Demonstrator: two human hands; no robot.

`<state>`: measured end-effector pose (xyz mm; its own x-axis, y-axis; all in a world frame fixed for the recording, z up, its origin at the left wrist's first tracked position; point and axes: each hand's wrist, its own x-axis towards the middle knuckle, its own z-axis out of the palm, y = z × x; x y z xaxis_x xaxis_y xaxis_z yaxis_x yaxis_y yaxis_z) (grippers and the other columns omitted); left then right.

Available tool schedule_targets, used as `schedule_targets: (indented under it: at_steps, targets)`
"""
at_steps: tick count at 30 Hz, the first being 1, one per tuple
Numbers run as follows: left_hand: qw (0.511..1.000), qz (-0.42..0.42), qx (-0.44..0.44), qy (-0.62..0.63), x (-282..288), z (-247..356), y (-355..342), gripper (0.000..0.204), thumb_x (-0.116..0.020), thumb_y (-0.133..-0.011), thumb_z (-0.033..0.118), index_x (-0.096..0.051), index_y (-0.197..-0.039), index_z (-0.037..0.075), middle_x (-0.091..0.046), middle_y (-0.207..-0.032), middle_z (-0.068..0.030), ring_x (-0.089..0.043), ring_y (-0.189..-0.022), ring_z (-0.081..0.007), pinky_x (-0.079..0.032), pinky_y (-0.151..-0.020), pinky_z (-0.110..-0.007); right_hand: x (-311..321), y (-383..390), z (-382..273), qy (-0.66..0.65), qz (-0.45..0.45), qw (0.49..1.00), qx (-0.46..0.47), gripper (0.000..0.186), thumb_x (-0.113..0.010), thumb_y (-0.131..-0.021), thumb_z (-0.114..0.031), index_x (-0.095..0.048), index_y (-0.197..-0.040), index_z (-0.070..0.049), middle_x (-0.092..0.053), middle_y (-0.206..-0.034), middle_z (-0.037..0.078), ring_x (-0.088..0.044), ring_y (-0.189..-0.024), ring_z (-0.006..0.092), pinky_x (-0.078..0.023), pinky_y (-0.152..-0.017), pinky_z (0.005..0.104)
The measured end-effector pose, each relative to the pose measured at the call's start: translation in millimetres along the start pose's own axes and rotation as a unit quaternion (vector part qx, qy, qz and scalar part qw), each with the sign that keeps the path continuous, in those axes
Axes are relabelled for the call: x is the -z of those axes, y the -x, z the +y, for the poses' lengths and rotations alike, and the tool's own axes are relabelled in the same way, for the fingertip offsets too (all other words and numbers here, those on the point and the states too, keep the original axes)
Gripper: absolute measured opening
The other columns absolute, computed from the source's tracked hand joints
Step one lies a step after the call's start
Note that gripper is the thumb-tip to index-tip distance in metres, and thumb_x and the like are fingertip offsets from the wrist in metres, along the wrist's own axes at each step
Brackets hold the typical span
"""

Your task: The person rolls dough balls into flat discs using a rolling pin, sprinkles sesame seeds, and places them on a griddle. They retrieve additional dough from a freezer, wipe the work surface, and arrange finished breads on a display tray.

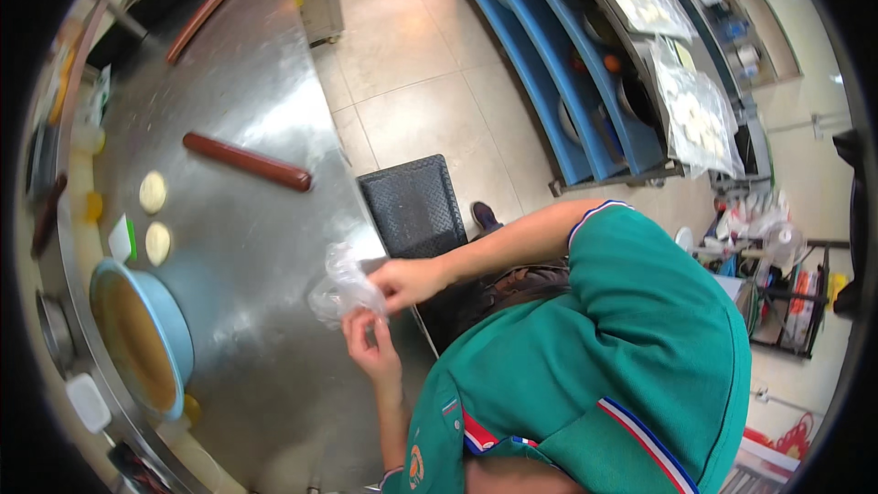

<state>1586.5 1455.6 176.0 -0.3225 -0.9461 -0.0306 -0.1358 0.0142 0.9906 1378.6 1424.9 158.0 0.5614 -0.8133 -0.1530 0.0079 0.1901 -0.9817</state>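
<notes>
A crumpled clear plastic bag (pixel 340 291) is held between my two hands, just above the steel table near its edge. My right hand (pixel 407 284) is closed on the bag's upper side, its fingertips partly hidden by the plastic. Below it, my left hand (pixel 373 348) pinches the bag's lower edge between thumb and fingers. Whether anything is inside the bag cannot be made out. Beyond the hands, a brown rolling pin (pixel 247 162) lies on the steel table (pixel 261 311).
At the table's far side sit two pale dough rounds (pixel 157 243), a green-and-white scraper (pixel 123 239) and a large blue basin (pixel 178 329). Another rolling pin (pixel 210 14) lies farther up. A black stool (pixel 416 206) stands by the table edge, with a blue-shelved rack (pixel 558 64) beyond.
</notes>
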Motion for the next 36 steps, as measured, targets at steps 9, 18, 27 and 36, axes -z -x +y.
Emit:
schedule_targets:
  at_steps: [9,18,27,36]
  targets:
    - [0.964,-0.138,0.139,-0.180,-175,10,-93,0.027,-0.065,-0.093,0.007,-0.062,-0.120,0.001,-0.066,-0.113,-0.0087,-0.063,-0.099,-0.0185,-0.051,-0.090,-0.032,291,350,152,-0.189,0.631,0.725,-0.200,0.020,-0.057,-0.094,-0.016,-0.064,-0.102,0.000,-0.069,-0.091,0.012,-0.072,-0.076,0.0220,-0.062,-0.064,0.0347]
    - [0.812,-0.440,0.160,-0.350,-362,38,-139,0.044,-0.072,-0.089,0.017,-0.059,-0.127,0.000,-0.064,-0.123,-0.0194,-0.064,-0.111,-0.0334,-0.050,-0.097,-0.040,386,746,321,-0.219,0.909,0.188,-0.300,0.030,-0.056,-0.101,-0.027,-0.059,-0.111,0.001,-0.070,-0.090,0.017,-0.070,-0.073,0.0243,-0.058,-0.061,0.0328]
    - [0.854,-0.331,-0.168,-0.363,-419,77,-222,0.019,-0.076,-0.080,0.013,-0.059,-0.077,0.008,-0.062,-0.127,-0.0149,-0.060,-0.115,-0.0351,-0.048,-0.096,-0.046,434,677,289,0.352,0.786,0.429,-0.271,0.034,-0.057,-0.097,-0.017,-0.063,-0.121,0.007,-0.064,-0.121,0.026,-0.061,-0.110,0.0410,-0.047,-0.101,0.0437]
    - [0.859,-0.225,-0.316,-0.333,-370,92,-193,0.072,-0.080,-0.074,0.048,-0.057,-0.136,0.018,-0.028,-0.162,-0.0179,-0.027,-0.149,-0.0366,-0.023,-0.114,-0.067,352,181,35,0.428,0.072,0.878,0.203,0.037,-0.067,-0.088,-0.011,-0.062,-0.124,-0.002,-0.068,-0.110,0.017,-0.068,-0.095,0.0346,-0.055,-0.083,0.0415]
